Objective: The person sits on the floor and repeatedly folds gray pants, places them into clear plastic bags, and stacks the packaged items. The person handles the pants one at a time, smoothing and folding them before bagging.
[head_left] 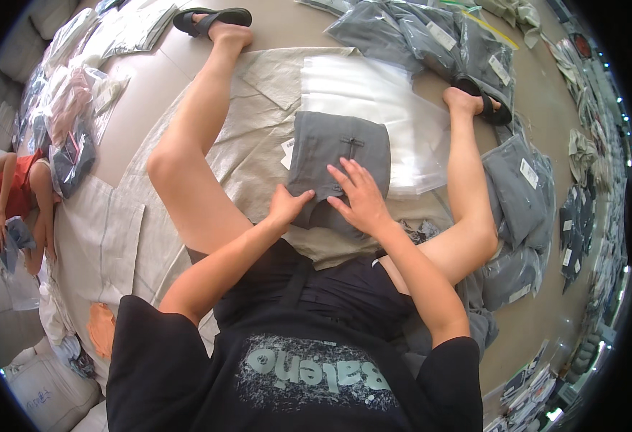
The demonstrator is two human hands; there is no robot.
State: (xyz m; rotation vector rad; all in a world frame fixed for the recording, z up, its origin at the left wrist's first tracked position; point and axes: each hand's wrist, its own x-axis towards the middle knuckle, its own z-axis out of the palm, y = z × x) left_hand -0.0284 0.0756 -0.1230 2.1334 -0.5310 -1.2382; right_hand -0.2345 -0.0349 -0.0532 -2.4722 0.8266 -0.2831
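Note:
A folded grey garment with a dark drawstring bow lies between my legs, probably trousers. My left hand grips its near left edge, thumb on top and the other fingers hidden beneath. My right hand rests flat on the near right part, fingers spread. From under the garment's left side a white tag sticks out. Clear plastic bags lie flat behind and to the right of the garment, partly covered by it.
Beneath everything spreads a beige cloth sheet. Bagged grey garments are piled right, with more at the far side. Bagged light clothes lie far left. At left, another person handles a blue-grey garment.

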